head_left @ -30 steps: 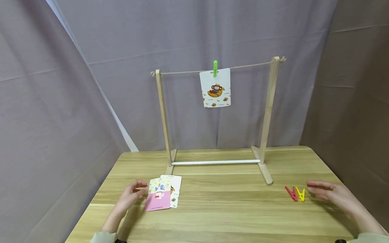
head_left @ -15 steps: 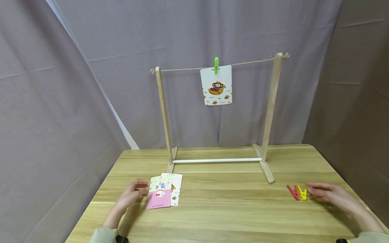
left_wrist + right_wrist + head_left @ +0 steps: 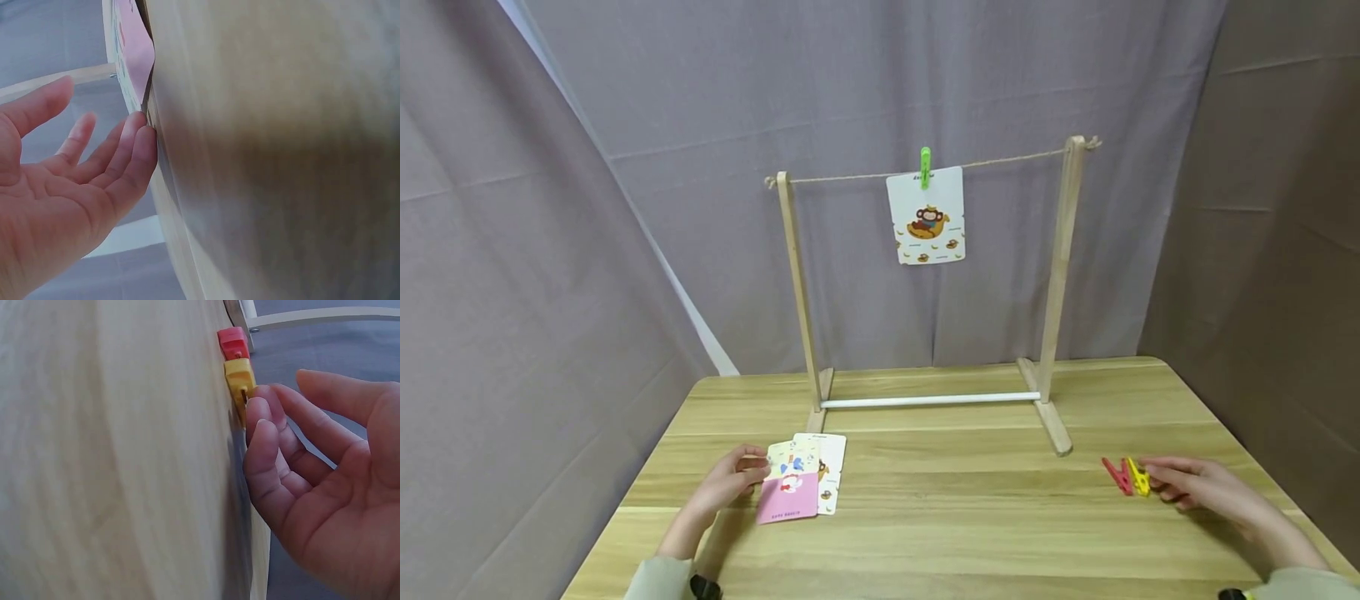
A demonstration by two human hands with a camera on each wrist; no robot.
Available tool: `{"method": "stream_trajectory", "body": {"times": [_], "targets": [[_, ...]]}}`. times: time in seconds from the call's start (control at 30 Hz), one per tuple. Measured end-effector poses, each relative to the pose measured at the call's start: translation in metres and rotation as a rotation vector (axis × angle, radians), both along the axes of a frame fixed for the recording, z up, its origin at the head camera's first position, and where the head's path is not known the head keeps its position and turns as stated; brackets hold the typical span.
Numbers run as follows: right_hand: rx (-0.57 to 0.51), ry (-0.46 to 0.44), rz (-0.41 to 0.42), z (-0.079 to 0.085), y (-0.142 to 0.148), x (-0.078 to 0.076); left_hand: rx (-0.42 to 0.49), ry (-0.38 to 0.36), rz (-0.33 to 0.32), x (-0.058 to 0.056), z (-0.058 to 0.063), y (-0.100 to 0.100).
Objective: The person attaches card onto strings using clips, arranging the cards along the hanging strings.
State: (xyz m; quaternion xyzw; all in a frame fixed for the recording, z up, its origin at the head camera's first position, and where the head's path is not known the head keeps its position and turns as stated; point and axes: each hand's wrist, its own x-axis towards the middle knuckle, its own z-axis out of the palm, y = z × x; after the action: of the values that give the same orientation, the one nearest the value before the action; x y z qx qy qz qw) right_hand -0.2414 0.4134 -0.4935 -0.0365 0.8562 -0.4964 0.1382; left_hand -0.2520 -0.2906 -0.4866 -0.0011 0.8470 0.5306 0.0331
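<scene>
Yellow peg [image 3: 1138, 477] and red peg [image 3: 1117, 477] lay side by side on the right part of the table [image 3: 955, 537], the yellow one nearer the right hand [image 3: 1206, 490]. That hand's fingers were loosely bent with their tips at the yellow peg, and its thumb stood apart in the right wrist view; whether the fingertips touched the peg could not be told. On the other side, the left hand [image 3: 730, 477] was relaxed, its fingers extended toward the left edge of a pink and pale yellow card [image 3: 790, 497] and its thumb held away from them. This card lay flat, partly covering a white card [image 3: 833, 483] with a monkey print.

Behind the cards and pegs stood a wooden stand [image 3: 1057, 292], its two posts joined low down by a white rod [image 3: 930, 401] and at the top by a string [image 3: 1015, 158]. A green peg [image 3: 925, 168] clipped a hanging card [image 3: 927, 208] to the string near its middle; the card showed a monkey on a banana and tilted slightly. Grey curtains [image 3: 625, 100] hung behind the table. Pale sleeves [image 3: 661, 577] covered the person's forearms, and a black band [image 3: 705, 587] showed at the left wrist.
</scene>
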Motion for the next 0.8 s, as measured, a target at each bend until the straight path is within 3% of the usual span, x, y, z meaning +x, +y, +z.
{"method": "stream_trajectory", "body": {"times": [0.33, 0.8], "targets": [[0.015, 0.016, 0.005, -0.007, -0.001, -0.003, 0.032, -0.04, 0.013, -0.003, 0.001, -0.003], [0.098, -0.013, -0.014, 0.0, 0.007, -0.003, 0.094, -0.095, 0.008, -0.012, -0.001, -0.003]]}}
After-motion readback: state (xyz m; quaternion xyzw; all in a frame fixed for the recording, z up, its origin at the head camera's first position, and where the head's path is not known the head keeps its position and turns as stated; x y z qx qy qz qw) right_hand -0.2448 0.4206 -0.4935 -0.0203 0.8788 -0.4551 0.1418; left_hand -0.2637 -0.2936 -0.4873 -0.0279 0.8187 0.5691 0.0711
